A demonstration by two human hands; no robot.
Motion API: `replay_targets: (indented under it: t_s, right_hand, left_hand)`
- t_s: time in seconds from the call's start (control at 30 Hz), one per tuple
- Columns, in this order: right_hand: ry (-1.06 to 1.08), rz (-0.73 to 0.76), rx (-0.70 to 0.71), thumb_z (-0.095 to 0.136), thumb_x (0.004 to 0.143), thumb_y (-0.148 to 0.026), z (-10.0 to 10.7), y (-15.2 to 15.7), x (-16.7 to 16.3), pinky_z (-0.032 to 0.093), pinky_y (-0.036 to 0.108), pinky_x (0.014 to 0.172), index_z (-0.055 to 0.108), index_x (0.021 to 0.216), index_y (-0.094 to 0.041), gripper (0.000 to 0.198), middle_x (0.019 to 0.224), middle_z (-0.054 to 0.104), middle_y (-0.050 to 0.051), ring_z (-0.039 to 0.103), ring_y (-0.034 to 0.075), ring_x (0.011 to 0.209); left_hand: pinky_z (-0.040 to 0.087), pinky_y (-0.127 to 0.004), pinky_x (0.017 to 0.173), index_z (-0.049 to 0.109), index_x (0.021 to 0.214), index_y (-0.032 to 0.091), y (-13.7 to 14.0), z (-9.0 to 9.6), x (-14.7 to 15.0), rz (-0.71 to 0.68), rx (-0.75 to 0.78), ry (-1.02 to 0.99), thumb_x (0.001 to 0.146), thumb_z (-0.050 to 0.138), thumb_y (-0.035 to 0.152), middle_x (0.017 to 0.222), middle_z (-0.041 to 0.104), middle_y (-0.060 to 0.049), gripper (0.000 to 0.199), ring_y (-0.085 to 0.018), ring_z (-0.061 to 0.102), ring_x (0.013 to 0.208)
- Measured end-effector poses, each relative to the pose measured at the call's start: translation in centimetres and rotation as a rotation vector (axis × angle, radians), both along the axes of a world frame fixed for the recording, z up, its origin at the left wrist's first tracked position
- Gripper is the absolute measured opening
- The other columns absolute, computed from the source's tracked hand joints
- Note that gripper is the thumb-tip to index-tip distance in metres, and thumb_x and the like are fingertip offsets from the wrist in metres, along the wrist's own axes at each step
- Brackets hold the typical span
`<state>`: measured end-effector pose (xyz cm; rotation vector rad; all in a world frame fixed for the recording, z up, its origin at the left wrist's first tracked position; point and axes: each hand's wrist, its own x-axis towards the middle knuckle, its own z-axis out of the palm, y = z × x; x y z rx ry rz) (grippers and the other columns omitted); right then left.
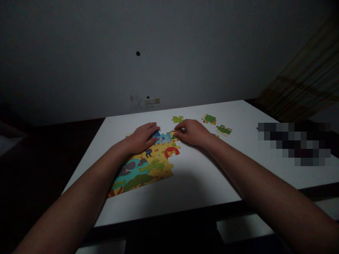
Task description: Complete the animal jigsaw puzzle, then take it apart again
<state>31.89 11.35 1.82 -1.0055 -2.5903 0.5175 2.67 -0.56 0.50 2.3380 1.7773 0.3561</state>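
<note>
A partly joined jigsaw puzzle (156, 164) with colourful animals lies flat on the white table (206, 176). My left hand (143, 137) rests on its upper left part, fingers stretched out and covering some of the picture. At the upper right edge of the joined part, my right hand (192, 132) pinches a puzzle piece (174, 134) between thumb and fingertips. That piece touches or lies very close to the blue elephant part; whether it is joined I cannot tell. The fingers partly hide it.
Beyond my right hand lies a light green piece (177, 119). Farther right are a green piece with stripes (209, 119) and another green piece (224, 130). Wall sockets (152, 101) sit behind the table, a curtain (304, 77) at the right. A blurred patch (296, 141) covers the table's right side.
</note>
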Motion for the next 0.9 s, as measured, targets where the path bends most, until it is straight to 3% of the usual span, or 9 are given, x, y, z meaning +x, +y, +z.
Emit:
replay_targets:
  t_s: [0.13,0.3,0.43,0.6,0.8,0.9]
  right_hand:
    - [-0.002,-0.038,0.075,0.082,0.108,-0.046,-0.5,0.0,0.1,0.057,0.045,0.112,0.090,0.141,-0.020,0.042,0.149,0.079,0.022,0.077,0.037,0.127]
    - [-0.022,-0.063,0.052,0.054,0.117,-0.025,-0.6,1.3,0.4,0.056,0.043,0.104,0.092,0.127,-0.018,0.039,0.133,0.086,0.021,0.077,0.034,0.118]
    - [-0.104,-0.204,0.094,0.054,0.109,-0.016,-0.6,2.7,1.1,0.054,0.043,0.097,0.090,0.132,-0.014,0.043,0.135,0.085,0.024,0.077,0.034,0.114]
    - [-0.113,-0.337,0.142,0.054,0.110,-0.021,-0.5,3.5,1.8,0.053,0.044,0.088,0.089,0.136,-0.014,0.044,0.136,0.084,0.025,0.077,0.035,0.110]
    - [-0.102,-0.343,0.168,0.057,0.108,-0.021,-1.1,3.3,1.5,0.053,0.045,0.093,0.089,0.139,-0.018,0.044,0.138,0.084,0.023,0.076,0.036,0.116]
    - [-0.023,-0.354,0.145,0.058,0.107,-0.020,-0.4,3.7,1.8,0.055,0.047,0.099,0.089,0.138,-0.018,0.044,0.140,0.084,0.022,0.075,0.037,0.121]
  left_hand:
    - [0.032,-0.061,0.150,0.053,0.182,0.024,-1.0,0.5,3.0,-0.103,-0.036,-0.005,0.121,0.049,0.064,0.197,0.040,-0.016,0.073,-0.038,0.038,0.183]
    - [0.026,-0.068,0.150,0.041,0.189,0.034,-1.7,0.3,5.1,-0.161,-0.157,0.036,0.123,0.049,0.064,0.201,0.032,-0.010,0.073,-0.041,0.029,0.187]
    - [0.027,-0.066,0.150,0.039,0.190,0.037,-1.7,0.3,5.0,-0.171,-0.178,0.054,0.123,0.048,0.066,0.202,0.028,-0.008,0.074,-0.042,0.028,0.187]
    - [0.032,-0.067,0.148,0.042,0.189,0.038,-1.8,0.6,4.4,-0.180,-0.171,0.054,0.121,0.052,0.070,0.200,0.032,-0.008,0.076,-0.043,0.029,0.186]
    - [0.034,-0.066,0.147,0.043,0.188,0.043,-2.2,0.9,3.6,-0.214,-0.187,0.015,0.117,0.059,0.076,0.200,0.032,-0.007,0.080,-0.043,0.030,0.186]
    - [0.034,-0.066,0.147,0.046,0.186,0.043,-2.3,0.8,3.6,-0.212,-0.176,0.000,0.116,0.060,0.076,0.199,0.035,-0.007,0.079,-0.041,0.033,0.185]
